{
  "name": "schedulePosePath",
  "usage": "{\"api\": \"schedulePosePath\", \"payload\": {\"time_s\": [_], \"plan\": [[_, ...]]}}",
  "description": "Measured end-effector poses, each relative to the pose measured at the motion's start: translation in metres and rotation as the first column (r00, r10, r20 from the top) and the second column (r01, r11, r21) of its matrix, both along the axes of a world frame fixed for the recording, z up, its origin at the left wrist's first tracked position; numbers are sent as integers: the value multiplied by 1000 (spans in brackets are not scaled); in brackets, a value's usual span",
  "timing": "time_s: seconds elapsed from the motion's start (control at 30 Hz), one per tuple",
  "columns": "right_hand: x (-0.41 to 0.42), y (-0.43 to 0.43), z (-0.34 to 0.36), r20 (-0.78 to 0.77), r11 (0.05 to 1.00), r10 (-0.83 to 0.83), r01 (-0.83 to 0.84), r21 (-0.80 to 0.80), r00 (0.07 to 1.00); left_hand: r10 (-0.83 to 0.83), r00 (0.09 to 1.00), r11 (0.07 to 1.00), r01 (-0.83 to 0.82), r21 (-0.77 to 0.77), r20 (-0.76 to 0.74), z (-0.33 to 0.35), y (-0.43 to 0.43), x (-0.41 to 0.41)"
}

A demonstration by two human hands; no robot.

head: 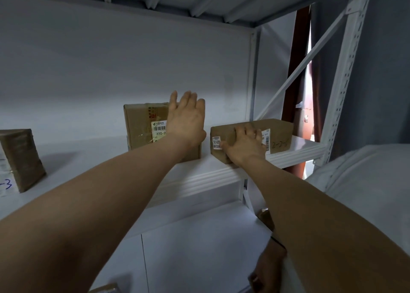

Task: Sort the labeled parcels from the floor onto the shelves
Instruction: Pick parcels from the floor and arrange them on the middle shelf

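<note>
Far left, a taped parcel [20, 157] is seen parked on the shelf [210, 177]. Next along, the upright parcel [142, 126] marked 220-2 is fronted by the left hand [186, 121], fingers straight and wide; contact cannot be confirmed. To the right, the flat parcel [279, 135] is pressed at the shelf edge by the right hand [244, 147], fingers spread, nothing clasped. Placement is judged under way; a push deeper, label kept outward, is called for.

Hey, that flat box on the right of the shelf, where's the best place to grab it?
Probably by its short ends, from the front: the flat box lies low along the shelf edge, with a gap between its left end and the upright box.
</note>
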State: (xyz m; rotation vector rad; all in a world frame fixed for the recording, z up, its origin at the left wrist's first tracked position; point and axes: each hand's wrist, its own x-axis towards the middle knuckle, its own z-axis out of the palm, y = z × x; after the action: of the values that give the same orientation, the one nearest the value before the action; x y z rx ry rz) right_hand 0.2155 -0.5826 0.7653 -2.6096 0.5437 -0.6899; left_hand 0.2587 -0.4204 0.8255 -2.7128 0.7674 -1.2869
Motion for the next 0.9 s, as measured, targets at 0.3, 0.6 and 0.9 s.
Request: {"api": "schedulePosePath", "payload": {"time_s": [0.3,0.6,0.9], "plan": [[32,12,4,-76,980,153,-141,140,985,30,999,998,-32,-54,-40,-7,8,6],[37,32,8,-94,982,134,-119,146,987,-278,960,960,278,13,-24,-22,36,-17],[-18,92,-4,183,998,-53,49,26,982,-345,923,939,342,-48,-173,-30,84,-46]]}}
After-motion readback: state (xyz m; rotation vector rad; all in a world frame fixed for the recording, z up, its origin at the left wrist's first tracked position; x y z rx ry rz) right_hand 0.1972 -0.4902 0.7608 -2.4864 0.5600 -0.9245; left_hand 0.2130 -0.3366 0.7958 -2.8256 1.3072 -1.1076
